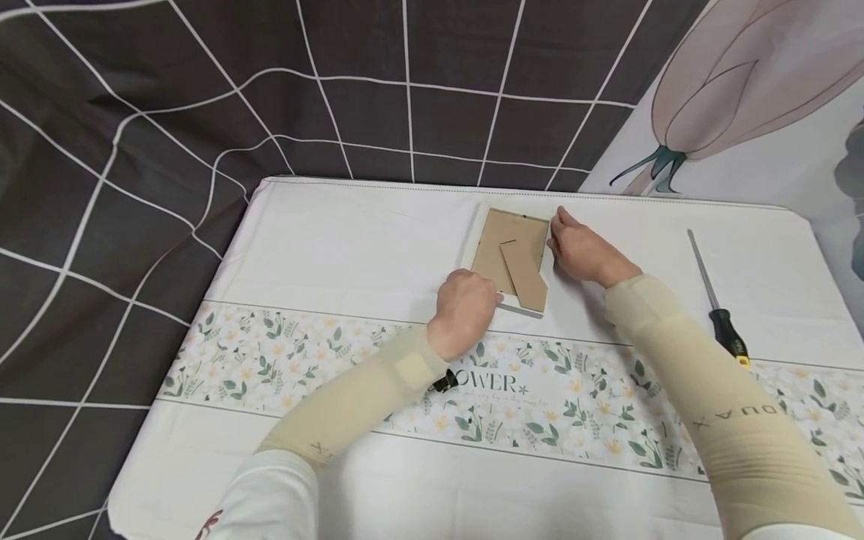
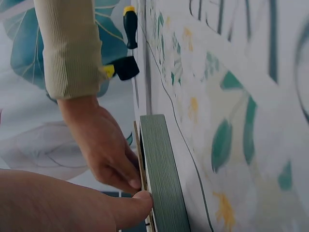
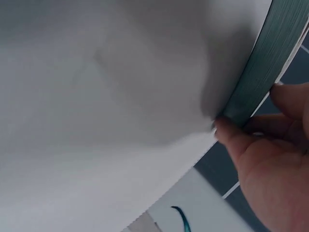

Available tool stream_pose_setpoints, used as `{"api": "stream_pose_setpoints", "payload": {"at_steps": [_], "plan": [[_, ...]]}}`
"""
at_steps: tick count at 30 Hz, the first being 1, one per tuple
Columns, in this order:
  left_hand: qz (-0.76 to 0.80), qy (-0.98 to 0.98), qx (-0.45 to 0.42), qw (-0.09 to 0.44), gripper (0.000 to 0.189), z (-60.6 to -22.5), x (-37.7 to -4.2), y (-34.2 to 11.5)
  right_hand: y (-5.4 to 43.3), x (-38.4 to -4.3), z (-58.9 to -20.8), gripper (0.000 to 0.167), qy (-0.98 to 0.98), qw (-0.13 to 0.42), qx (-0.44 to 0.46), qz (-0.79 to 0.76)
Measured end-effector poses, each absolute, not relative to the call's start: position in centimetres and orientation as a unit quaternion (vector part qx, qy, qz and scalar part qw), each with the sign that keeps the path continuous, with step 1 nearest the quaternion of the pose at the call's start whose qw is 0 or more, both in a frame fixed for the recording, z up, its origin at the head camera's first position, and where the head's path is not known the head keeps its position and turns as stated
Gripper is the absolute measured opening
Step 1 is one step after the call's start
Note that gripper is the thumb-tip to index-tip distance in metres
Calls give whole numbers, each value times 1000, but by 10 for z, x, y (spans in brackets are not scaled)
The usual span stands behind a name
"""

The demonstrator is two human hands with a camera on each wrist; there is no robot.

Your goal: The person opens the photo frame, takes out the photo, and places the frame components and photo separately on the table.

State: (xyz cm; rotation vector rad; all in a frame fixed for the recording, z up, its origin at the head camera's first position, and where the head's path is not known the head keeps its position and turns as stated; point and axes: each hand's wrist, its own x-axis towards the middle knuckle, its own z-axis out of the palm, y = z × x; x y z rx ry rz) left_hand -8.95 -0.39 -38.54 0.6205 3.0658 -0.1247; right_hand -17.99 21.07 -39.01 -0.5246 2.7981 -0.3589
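A picture frame (image 1: 496, 229) lies face down near the far side of the table, its brown backing board upward. On that board is a brown easel stand (image 1: 526, 277), slanting toward the near edge. My left hand (image 1: 466, 307) grips the near left corner; in the left wrist view its thumb (image 2: 137, 205) presses at the edge of the backing, beside the grey-green side of the frame (image 2: 166, 179). My right hand (image 1: 586, 251) holds the right side near the far corner. The right wrist view shows thumb and finger pinching that corner (image 3: 236, 113).
A screwdriver (image 1: 718, 307) with a black and yellow handle lies to the right. The white tablecloth (image 1: 351, 240) has a floral band (image 1: 270, 352) across it. A dark gridded cloth (image 1: 371, 112) hangs behind the table's far edge and at the left.
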Motion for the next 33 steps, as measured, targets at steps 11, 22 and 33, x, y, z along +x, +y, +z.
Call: {"api": "stream_pose_setpoints", "payload": {"at_steps": [11, 22, 33], "plan": [[-97, 971, 209, -68, 52, -393, -78, 10, 213, -186, -394, 53, 962, 129, -208, -125], [-58, 970, 227, -62, 43, -391, -81, 4, 212, -188, -397, 54, 964, 130, -191, -132], [-57, 969, 232, -67, 59, -388, -84, -9, 217, -191, -402, 59, 955, 134, -171, -201]]}}
